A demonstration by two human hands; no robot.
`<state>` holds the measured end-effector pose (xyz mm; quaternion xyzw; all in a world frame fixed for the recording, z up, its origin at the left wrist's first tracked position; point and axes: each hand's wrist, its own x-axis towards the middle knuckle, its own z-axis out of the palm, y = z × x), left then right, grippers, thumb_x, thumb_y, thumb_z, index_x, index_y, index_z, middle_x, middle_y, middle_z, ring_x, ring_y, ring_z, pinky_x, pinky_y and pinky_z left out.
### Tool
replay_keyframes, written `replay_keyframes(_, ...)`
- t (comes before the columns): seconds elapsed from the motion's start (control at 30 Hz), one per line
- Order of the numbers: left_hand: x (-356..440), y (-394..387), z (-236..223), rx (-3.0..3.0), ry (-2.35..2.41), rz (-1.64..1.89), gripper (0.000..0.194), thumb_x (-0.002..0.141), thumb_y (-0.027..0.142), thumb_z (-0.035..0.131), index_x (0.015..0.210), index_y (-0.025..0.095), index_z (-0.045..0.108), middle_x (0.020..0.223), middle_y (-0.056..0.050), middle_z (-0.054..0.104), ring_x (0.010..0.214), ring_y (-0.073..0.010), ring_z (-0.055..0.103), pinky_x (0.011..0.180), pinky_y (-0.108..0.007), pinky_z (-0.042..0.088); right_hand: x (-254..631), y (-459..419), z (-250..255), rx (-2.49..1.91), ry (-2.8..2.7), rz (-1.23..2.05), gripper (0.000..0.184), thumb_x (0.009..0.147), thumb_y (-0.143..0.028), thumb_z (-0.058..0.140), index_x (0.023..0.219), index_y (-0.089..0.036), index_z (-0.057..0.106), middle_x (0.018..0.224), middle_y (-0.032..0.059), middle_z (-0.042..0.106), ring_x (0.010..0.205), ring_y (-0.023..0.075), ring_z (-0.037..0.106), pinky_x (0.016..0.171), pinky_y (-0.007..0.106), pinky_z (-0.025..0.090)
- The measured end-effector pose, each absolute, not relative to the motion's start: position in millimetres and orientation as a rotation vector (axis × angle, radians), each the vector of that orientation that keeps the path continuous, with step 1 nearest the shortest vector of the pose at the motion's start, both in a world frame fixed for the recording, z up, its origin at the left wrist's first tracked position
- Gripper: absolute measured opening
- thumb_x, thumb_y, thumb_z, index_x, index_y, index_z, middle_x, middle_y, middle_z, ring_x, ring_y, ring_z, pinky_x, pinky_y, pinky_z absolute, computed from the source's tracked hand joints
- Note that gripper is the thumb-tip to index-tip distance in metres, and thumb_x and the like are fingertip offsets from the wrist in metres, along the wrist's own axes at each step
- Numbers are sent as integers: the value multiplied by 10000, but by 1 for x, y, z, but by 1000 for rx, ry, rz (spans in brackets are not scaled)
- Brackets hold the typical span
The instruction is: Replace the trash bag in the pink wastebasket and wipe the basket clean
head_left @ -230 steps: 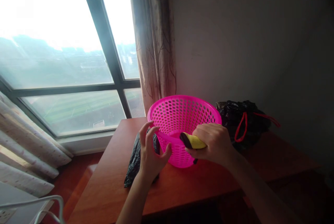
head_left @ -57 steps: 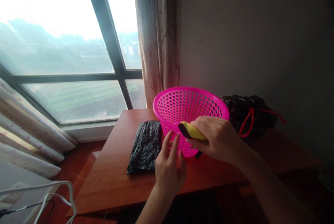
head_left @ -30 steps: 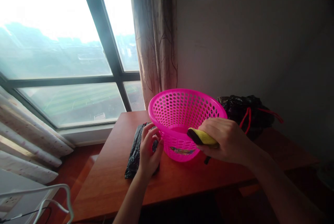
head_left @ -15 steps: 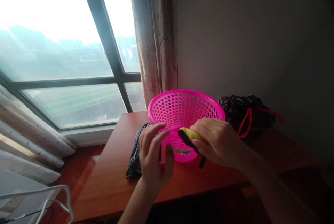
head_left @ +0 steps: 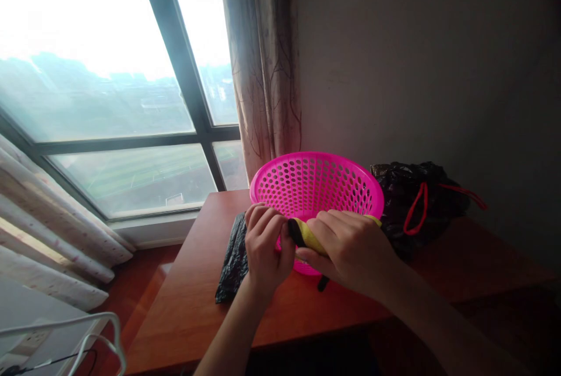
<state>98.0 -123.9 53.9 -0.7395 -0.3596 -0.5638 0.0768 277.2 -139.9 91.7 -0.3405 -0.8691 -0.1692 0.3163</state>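
A bright window (head_left: 96, 95) lights a dim room's reddish-brown wooden table (head_left: 175, 323). A round, perforated pink plastic basket (head_left: 313, 186) is between a crumpled black plastic bag (head_left: 394, 192) with red drawstrings (head_left: 425, 197) and a flat black plastic bag (head_left: 231, 265). The left hand (head_left: 266, 247) curls narrow by the basket's near rim, perhaps steadying it; contact is hidden. The right hand (head_left: 353, 247) clasps a rolled yellow-and-black cloth (head_left: 310, 238) before the basket, likely keeping it bundled.

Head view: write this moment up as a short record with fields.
Pink basket: perforated, on brown table
Right hand: grips yellow-and-black item
Left hand: curled near the basket's rim, beside the item's black end; contact unclear
Left of basket: flat black plastic
Right of basket: black bag, red drawstring
Background: window, curtain
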Motion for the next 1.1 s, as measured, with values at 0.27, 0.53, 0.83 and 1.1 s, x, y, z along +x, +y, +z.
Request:
replay_keyframes(0.27,78,-100,56,-2254,-991,-1963,420,984,245,450,568,210,503,554,3,479,604,-160,484,721,-384,438,309,-132,91,-672,-2353,-466,343,945,-505,549,893,-170,607,747,28,626,665,168,549,619,313,315)
replay_keyframes(0.53,59,-70,60,-2302,-1027,-2131,504,998,373,442,525,210,504,564,-7,521,628,-171,549,793,-411,486,332,-116,88,-656,-2324,-355,423,937,-572,506,793,-185,598,694,20,596,634,154,529,615,303,320)
replay_keyframes(0.83,67,-108,70,-2300,-928,-1751,283,968,225,440,886,236,711,901,-49,733,977,-244,652,951,-478,449,319,-124,86,-750,-2284,-334,508,979,-582,372,740,-190,589,657,19,557,614,154,476,608,316,284)
replay_keyframes(1.1,110,-151,66,-2312,-996,-1424,86,808,161,559,853,230,581,758,-28,657,769,-228,584,859,-466,409,309,-139,86,-705,-2235,-307,183,923,-259,456,912,-176,618,798,59,661,734,198,593,684,344,390)
